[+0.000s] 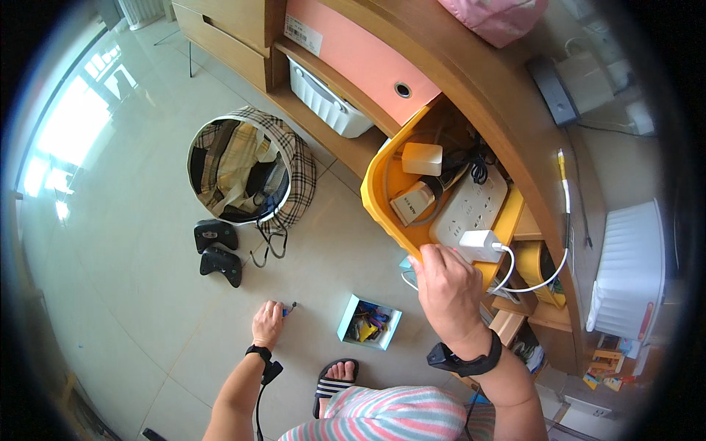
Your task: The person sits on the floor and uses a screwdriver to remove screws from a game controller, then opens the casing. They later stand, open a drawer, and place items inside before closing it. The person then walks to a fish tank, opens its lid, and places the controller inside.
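My right hand is closed on the front rim of a yellow bin, which sits partly out of the wooden shelf. The bin holds a white power strip, a small white box, another white box and dark cables. Beside that hand, a white charger with a white cable rests at the bin's edge. Low over the floor, my left hand pinches a small blue and black piece, too small to name. A light blue box of small colourful items stands between my hands.
Two black game controllers lie on the floor by a round plaid basket containing cloth and straps. A pink box and a white bin occupy the shelf. A white cable hangs over the wooden top.
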`<move>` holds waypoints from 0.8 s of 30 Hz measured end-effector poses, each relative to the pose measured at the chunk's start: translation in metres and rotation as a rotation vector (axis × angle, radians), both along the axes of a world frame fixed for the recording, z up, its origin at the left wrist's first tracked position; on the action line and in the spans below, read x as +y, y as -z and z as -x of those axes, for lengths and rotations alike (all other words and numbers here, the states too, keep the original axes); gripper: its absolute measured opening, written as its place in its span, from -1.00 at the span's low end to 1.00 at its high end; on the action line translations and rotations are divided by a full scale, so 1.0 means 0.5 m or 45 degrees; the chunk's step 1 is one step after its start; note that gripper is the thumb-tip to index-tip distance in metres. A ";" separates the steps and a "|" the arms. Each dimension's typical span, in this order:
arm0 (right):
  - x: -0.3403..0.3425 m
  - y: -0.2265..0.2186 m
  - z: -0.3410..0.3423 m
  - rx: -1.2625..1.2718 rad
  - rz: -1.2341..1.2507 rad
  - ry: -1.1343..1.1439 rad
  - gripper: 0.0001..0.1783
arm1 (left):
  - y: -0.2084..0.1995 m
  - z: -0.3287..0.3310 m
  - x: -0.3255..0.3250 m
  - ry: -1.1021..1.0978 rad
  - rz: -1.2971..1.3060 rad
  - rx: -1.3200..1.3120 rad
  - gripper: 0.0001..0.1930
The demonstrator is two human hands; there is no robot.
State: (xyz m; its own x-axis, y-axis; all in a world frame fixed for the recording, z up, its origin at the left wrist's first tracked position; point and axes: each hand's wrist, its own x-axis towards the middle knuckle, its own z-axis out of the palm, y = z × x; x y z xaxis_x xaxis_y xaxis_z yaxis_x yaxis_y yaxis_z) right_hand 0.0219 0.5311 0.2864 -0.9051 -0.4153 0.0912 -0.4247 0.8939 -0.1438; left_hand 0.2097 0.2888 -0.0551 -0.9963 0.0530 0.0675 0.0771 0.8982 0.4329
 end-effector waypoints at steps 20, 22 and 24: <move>-0.021 0.033 0.099 -0.041 0.127 0.111 -0.17 | 0.004 -0.006 0.004 -0.035 -0.028 -0.049 -0.72; -0.015 0.030 0.084 0.087 0.116 0.055 -0.20 | 0.001 -0.005 0.006 -0.037 -0.016 -0.048 -0.72; 0.001 0.023 0.058 0.179 0.150 -0.049 -0.31 | -0.001 -0.005 0.007 -0.042 -0.006 -0.037 -0.71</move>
